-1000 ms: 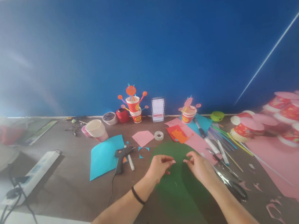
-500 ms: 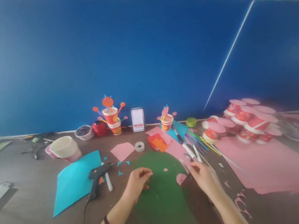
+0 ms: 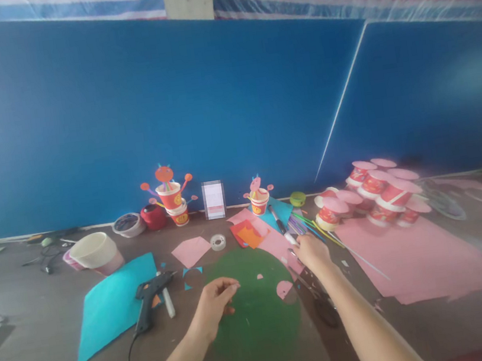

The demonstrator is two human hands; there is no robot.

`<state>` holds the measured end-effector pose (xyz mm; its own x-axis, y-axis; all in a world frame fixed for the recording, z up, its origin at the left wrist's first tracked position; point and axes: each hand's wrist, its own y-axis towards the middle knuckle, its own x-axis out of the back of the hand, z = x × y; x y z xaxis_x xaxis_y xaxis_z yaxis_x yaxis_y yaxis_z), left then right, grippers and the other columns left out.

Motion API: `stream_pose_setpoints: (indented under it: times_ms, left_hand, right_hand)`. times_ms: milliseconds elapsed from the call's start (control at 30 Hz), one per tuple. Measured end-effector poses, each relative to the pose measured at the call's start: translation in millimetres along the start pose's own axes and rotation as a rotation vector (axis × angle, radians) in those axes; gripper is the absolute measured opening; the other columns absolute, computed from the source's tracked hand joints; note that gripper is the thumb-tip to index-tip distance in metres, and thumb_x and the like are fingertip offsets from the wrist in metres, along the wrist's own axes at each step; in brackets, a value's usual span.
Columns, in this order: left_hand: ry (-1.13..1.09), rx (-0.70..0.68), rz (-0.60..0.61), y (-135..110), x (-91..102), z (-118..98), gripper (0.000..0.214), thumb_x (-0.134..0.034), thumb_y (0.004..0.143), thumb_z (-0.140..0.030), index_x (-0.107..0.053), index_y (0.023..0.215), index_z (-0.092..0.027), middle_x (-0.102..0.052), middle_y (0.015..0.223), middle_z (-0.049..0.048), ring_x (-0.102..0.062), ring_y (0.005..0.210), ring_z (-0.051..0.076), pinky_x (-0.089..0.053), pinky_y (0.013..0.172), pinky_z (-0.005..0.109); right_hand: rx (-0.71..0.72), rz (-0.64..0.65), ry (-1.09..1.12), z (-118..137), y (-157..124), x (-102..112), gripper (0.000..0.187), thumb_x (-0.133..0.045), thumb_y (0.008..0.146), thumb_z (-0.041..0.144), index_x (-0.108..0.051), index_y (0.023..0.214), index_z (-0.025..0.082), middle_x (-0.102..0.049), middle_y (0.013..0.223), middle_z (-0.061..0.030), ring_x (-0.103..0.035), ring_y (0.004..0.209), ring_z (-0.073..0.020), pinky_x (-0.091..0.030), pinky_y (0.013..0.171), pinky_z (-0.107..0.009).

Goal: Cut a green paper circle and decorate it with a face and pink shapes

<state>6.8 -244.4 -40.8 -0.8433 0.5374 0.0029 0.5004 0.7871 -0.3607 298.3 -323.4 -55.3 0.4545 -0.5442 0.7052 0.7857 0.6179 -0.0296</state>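
Observation:
My left hand [image 3: 218, 304] is over the left side of the green round mat [image 3: 263, 338]. Its thumb and forefinger are pinched on what looks like a small piece of pink paper [image 3: 237, 285]. My right hand [image 3: 314, 252] reaches over the pens, its fingers curled down beside a marker [image 3: 291, 238]; what they grip is hidden. Below that forearm lie scissors [image 3: 326, 314], partly covered. On the mat rest a round pink paper cutout [image 3: 284, 290] with a wedge missing and a tiny pink scrap [image 3: 260, 276].
Left of the mat, a glue gun [image 3: 152, 294] overlaps blue paper [image 3: 107, 313], its cord trailing forward. Paper-cup figures [image 3: 172, 199] stand along the blue wall. Stacked red cups with pink discs [image 3: 376, 188] and pink sheets [image 3: 414, 264] are at right. A tape roll [image 3: 218, 242] lies behind the mat.
My right hand has moved forward from the mat's right edge to the pens, uncovering the scissors. My left hand stays pinched over the mat. The view has tilted up and shifted right slightly.

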Motion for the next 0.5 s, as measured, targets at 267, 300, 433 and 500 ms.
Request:
stream_pose_setpoints:
  times_ms: [267,300,433,500]
  left_hand:
    - [-0.185,0.023,0.043,-0.8,-4.6,2.0,0.031,-0.075,0.064,-0.041,-0.066,0.08,-0.016,-0.039,0.053,-0.0064,-0.037,0.048,0.006,-0.038,0.044,0.016]
    - [-0.242,0.038,0.039,-0.2,-5.9,1.4,0.03,-0.076,0.064,-0.039,-0.065,0.08,-0.016,-0.04,0.054,-0.0064,-0.038,0.049,0.006,-0.038,0.044,0.016]
    - [-0.456,0.125,0.0,1.7,-10.7,-2.8,0.03,-0.079,0.061,-0.033,-0.064,0.08,-0.017,-0.046,0.058,-0.0059,-0.043,0.048,0.005,-0.036,0.041,0.014]
    - [-0.492,0.143,-0.026,1.7,-11.3,-3.9,0.03,-0.079,0.061,-0.031,-0.065,0.082,-0.016,-0.049,0.06,-0.0051,-0.044,0.047,0.005,-0.035,0.04,0.015]
  right_hand:
    - [-0.098,0.11,0.826,9.9,-38.6,15.4,0.039,-0.057,0.067,0.059,-0.05,0.066,0.021,-0.053,0.057,0.0035,-0.038,0.039,-0.0073,-0.03,0.039,-0.022]
    - [-0.114,0.133,0.92,11.3,-47.7,14.0,0.04,-0.058,0.066,0.06,-0.049,0.066,0.021,-0.052,0.057,0.0042,-0.034,0.037,-0.0056,-0.029,0.038,-0.021]
    - [-0.184,0.215,1.173,15.8,-73.5,3.9,0.034,-0.071,0.063,0.047,-0.053,0.069,0.019,-0.055,0.057,0.0045,-0.038,0.038,-0.004,-0.032,0.036,-0.018]
    - [-0.218,0.235,1.246,16.1,-73.9,1.3,0.03,-0.075,0.062,0.04,-0.057,0.074,0.018,-0.059,0.059,0.0028,-0.047,0.042,-0.0067,-0.035,0.036,-0.018]
